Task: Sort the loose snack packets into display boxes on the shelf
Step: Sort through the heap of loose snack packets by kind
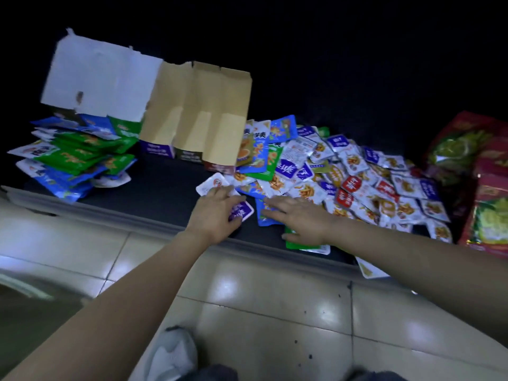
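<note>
On shelf (154, 182), left hand (215, 215) grips purple packet (242, 212), right hand (301, 220) flat on pile (357, 174)

Bare forearms (132, 295), white shoe (176, 353)

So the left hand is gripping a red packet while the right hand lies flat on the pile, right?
Not red: the head view shows the left hand gripping a purple packet. The right hand does lie flat on the pile.
</note>
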